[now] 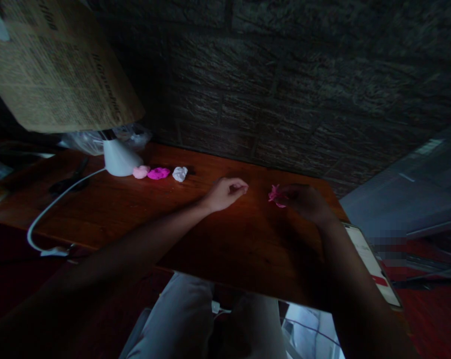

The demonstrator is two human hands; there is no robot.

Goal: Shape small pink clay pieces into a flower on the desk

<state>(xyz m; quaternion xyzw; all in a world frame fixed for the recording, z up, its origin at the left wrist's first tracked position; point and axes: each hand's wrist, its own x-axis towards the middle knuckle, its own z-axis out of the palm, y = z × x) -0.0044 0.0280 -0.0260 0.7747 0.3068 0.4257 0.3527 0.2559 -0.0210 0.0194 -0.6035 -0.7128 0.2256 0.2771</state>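
Note:
Over the wooden table, my right hand (305,200) pinches a crumpled piece of pink paper (275,196) with ragged, pointed edges. To its left is my left hand (227,193), its fingers curled round toward the thumb so that the tips meet; I see nothing between them. A gap separates the two hands. Further left, a white crumpled ball (180,173), a magenta lump (158,173) and a light pink lump (140,171) lie in a row on the table.
A lamp (120,157) with a newsprint shade stands at the left, its white cable (38,219) looping over the front edge. Dark scissors (70,183) lie beside it. A phone or tablet (373,264) rests at the table's right edge. Behind rises a dark brick-patterned wall (247,75).

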